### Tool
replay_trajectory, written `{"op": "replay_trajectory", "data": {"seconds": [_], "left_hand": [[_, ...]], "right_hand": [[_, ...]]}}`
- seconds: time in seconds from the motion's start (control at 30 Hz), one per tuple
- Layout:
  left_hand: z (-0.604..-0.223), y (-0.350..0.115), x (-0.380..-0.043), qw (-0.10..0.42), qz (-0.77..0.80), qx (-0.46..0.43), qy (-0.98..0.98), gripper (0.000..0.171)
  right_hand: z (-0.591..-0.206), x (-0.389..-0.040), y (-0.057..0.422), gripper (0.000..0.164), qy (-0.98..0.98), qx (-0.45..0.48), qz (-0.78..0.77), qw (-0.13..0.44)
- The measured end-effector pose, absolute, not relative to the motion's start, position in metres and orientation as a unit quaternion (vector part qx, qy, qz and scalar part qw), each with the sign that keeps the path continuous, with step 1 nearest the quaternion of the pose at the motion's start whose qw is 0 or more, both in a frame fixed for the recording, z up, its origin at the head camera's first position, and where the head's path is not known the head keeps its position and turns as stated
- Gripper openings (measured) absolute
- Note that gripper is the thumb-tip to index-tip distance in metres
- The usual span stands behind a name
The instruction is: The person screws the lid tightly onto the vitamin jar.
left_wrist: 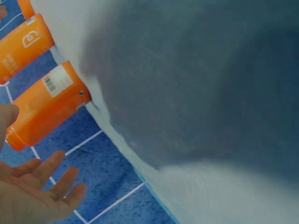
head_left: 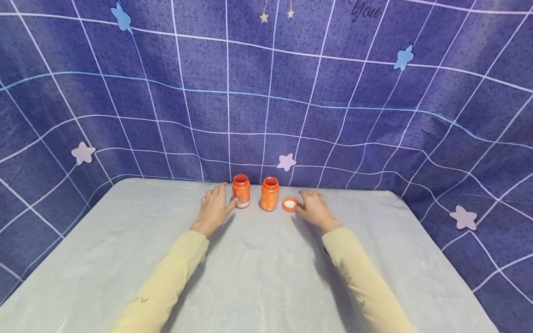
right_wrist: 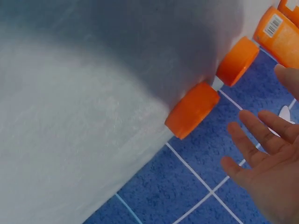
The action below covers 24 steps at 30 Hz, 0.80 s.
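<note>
Two open orange bottles stand upright side by side, the left bottle (head_left: 241,192) and the right bottle (head_left: 269,195). My left hand (head_left: 213,208) is beside the left bottle, fingers spread and thumb near its side. In the left wrist view a gap shows between that hand (left_wrist: 35,191) and the bottle (left_wrist: 49,105). An orange cap (head_left: 290,198) lies with its pale inside up, right of the bottles. My right hand (head_left: 316,209) is next to it, fingers extended and holding nothing. The right wrist view shows a second orange cap (right_wrist: 192,111), which the right hand hides in the head view.
A grey cloth (head_left: 258,277) covers the table. Behind its far edge hangs a blue curtain (head_left: 250,111) with a white grid and stars, close behind the bottles.
</note>
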<state>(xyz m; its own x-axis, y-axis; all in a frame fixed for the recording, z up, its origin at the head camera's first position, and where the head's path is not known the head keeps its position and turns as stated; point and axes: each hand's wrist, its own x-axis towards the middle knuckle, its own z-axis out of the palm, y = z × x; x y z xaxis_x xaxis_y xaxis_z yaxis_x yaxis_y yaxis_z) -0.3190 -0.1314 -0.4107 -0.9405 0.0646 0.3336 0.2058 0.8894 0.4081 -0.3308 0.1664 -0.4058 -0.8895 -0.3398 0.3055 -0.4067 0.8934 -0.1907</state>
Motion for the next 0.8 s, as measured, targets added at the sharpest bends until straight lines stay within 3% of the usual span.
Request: {"op": "replay_trajectory", "data": {"seconds": [0.8], "left_hand": [[-0.423, -0.118, -0.339, 0.112, -0.247, -0.051, -0.961, 0.063]], "right_hand": [[-0.43, -0.354, 0.151, 0.04, -0.98, 0.162, 0.075, 0.091]]}}
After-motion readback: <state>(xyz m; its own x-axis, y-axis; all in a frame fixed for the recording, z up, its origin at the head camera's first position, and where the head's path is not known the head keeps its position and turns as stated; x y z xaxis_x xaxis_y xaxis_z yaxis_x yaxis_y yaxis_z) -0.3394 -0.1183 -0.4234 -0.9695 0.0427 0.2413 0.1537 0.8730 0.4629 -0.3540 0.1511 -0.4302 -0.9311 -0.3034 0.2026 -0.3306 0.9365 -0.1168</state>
